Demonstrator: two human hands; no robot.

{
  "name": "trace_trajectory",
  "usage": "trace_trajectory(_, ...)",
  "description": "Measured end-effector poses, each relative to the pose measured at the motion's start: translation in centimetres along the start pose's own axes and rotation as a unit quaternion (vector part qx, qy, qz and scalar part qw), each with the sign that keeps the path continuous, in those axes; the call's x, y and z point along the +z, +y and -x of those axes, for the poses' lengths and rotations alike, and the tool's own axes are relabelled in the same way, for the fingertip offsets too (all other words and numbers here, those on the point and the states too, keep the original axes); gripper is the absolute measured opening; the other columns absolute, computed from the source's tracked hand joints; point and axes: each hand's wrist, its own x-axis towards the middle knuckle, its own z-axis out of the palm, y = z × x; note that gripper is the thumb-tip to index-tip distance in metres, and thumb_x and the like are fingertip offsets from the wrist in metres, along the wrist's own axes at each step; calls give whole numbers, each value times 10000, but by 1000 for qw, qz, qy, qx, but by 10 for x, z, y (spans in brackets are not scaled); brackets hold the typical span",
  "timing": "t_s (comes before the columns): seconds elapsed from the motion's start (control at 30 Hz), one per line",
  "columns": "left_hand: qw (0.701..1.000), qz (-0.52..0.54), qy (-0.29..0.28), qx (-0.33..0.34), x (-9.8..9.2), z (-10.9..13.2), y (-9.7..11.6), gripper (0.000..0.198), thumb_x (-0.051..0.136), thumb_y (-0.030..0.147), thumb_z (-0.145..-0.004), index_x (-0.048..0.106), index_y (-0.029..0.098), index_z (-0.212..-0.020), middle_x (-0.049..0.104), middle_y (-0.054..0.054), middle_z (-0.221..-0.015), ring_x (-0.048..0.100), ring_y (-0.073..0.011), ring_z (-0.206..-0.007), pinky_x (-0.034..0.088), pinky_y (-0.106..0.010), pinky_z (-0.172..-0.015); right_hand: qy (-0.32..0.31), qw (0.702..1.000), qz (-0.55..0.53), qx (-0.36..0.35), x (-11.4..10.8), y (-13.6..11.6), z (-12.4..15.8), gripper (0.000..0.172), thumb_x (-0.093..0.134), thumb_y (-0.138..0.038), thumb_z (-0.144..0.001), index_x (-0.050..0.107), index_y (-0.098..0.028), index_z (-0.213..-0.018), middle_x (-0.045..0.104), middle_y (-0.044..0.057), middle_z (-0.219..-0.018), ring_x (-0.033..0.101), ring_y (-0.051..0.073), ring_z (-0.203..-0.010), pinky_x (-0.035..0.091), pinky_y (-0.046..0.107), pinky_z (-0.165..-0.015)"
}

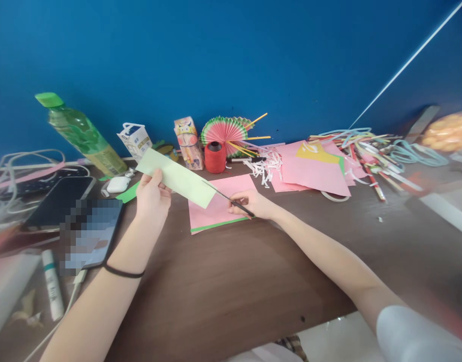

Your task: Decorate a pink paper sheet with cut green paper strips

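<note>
My left hand (152, 193) pinches a folded strip of pale green paper (177, 177) and holds it up above the brown desk (231, 281). My right hand (253, 203) grips a pair of scissors (228, 197) with black handles. The blades point left and meet the strip's lower right end. Under both hands lies a pink sheet with a green edge (219, 211).
A green bottle (82, 133), small cartons (136, 140), a red thread spool (215, 157) and a paper fan (224, 131) stand along the blue wall. Pink sheets and paper scraps (310, 171) lie right. Phones (61, 201), earbud case (118, 184), cables and a glue stick (52, 284) sit left.
</note>
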Motion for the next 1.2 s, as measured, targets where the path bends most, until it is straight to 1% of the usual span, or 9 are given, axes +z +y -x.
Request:
trace_trajectory(0.2, 1000, -22, -13, 4, 0, -2, 0, 184, 473, 65, -839, 571, 194, -751, 684, -9, -822, 655, -93, -747, 537, -184, -688, -6, 1000, -8, 7, -1, 1, -1, 382, 683, -503, -646, 613, -142, -749, 465, -38, -557, 367, 59, -463, 307, 216, -456)
trace_trajectory(0.3, 996, -47, -69, -15, 0, 1, -2, 127, 543, 73, -786, 568, 197, -775, 682, -19, -871, 661, -129, -770, 552, -234, -695, -7, 1000, -7, 10, -2, 0, -1, 383, 679, -500, -651, 608, -139, -757, 441, -48, -530, 355, 55, -444, 300, 210, -436)
trace_trajectory(0.4, 984, -94, -145, -48, -1, 6, -6, 271, 622, 13, -664, 544, 199, -844, 669, -25, -893, 666, -161, -783, 558, -295, -714, 1, 1000, -4, 4, -2, -1, -1, 371, 675, -487, -663, 605, -136, -761, 439, -46, -543, 355, 52, -447, 308, 207, -436)
trace_trajectory(0.47, 975, -124, -174, -64, -1, 10, -9, 413, 650, -25, -588, 511, 213, -896, 658, -16, -894, 664, -169, -800, 556, -310, -721, 3, 1000, -9, 0, -2, -1, -1, 370, 674, -484, -666, 604, -135, -764, 444, -43, -554, 359, 51, -450, 316, 208, -440)
trace_trajectory(0.6, 976, -127, -168, -49, 0, 12, -14, 560, 663, -76, -498, 462, 236, -919, 642, 13, -878, 656, -158, -825, 545, -282, -743, 1, 1000, -20, 11, -2, -1, 0, 384, 676, -492, -659, 604, -132, -773, 469, -41, -560, 380, 53, -440, 337, 214, -443)
trace_trajectory(0.73, 984, -111, -135, -17, -2, 7, -13, 627, 643, -90, -508, 451, 246, -1002, 656, 0, -826, 668, -175, -793, 538, -288, -737, -44, 998, -31, 41, -4, 1, 0, 378, 674, -474, -671, 611, -130, -815, 504, -38, -561, 398, 46, -398, 343, 211, -429)
trace_trajectory(0.93, 976, -162, -142, 21, -5, 1, -4, 361, 633, -27, -595, 539, 167, -885, 683, -46, -783, 671, -171, -714, 536, -262, -677, -116, 992, -28, 36, -12, 1, -1, 298, 632, -406, -731, 610, -137, -859, 516, -44, -592, 415, 36, -423, 378, 206, -481)
trace_trajectory(1.07, 967, -181, -180, 24, -8, -3, -1, 349, 644, 7, -599, 570, 157, -906, 692, -46, -762, 674, -184, -716, 543, -275, -667, -123, 991, -15, 45, -20, -3, 2, 289, 637, -391, -720, 600, -131, -839, 508, -43, -613, 408, 32, -414, 355, 196, -444)
trace_trajectory(1.2, 949, -236, -206, 33, -10, -3, -3, 360, 691, 53, -570, 611, 145, -908, 701, -68, -821, 668, -185, -732, 537, -267, -658, -133, 990, -13, 50, -23, -10, 5, 272, 637, -372, -721, 605, -127, -833, 500, -46, -601, 414, 31, -403, 339, 192, -432)
